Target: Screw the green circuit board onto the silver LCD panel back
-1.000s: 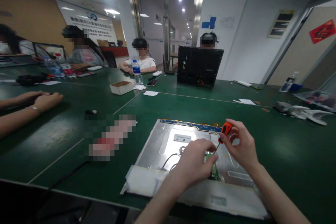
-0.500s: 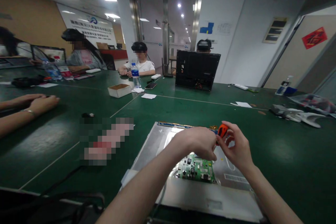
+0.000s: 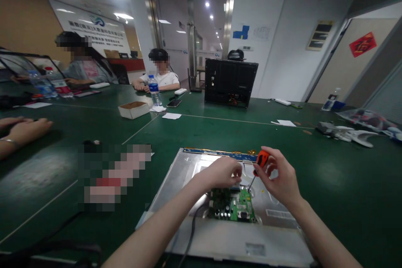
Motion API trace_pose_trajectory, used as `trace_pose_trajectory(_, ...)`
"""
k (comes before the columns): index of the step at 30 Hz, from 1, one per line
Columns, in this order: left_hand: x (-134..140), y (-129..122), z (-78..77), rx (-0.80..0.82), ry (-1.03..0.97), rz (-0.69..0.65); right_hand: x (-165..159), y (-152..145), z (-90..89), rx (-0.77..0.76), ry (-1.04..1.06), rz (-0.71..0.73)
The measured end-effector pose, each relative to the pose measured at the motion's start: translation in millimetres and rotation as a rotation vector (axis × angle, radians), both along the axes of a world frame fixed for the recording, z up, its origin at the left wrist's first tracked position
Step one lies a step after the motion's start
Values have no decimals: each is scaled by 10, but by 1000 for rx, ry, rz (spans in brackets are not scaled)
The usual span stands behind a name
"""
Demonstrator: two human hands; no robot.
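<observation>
"One at a time: your right hand (image 3: pixel 279 176)?"
"Pinched on your screwdriver (image 3: pixel 263 157), tip at the circuit board (image 3: pixel 239 202)'s corner."
"Your left hand (image 3: pixel 222 171)?"
"Curled, whether around anything I cannot tell, by the board, which lies on the metal panel (image 3: pixel 176 182)."

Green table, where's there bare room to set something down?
Right of the right hand, nearer than the gray-and-white items; also between the display panel and black casing. It's crowded at the green circuit board, with the left hand and screwdriver there.
</observation>
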State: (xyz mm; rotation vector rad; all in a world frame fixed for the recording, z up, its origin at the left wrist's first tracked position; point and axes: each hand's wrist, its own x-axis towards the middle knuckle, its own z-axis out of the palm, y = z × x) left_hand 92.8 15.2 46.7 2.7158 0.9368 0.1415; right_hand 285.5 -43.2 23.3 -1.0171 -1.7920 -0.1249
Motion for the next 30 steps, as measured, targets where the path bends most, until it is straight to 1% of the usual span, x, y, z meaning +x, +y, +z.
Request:
trace_pose_trajectory(1,2,-7,-61,26,-52,-37,2,-6,9,-3,-4,0)
trace_pose_trajectory(4,13,-35,-205,65,-139,-65,7,-29,35,-10,-13,-7)
trace_pose_trajectory(7,37,-93,-272,85,-156,-71,14,-39,38,-20,-25,-4)
trace_pose_trajectory(11,77,-167,-306,118,-129,-100,25,-14,11,4,-18,6)
trace_pose_trajectory(15,99,-168,-346,137,-125,-103,20,7,16,57,-8,0)
trace_pose_trajectory(20,108,-156,-378,160,-120,-105,-8,-21,42,45,-35,-26)
trace_pose_trajectory(25,130,-162,-393,148,-102,-123,-11,-37,25,19,-21,-47)
trace_pose_trajectory(30,137,-154,-410,155,-105,-122,11,-13,16,40,-35,-26)
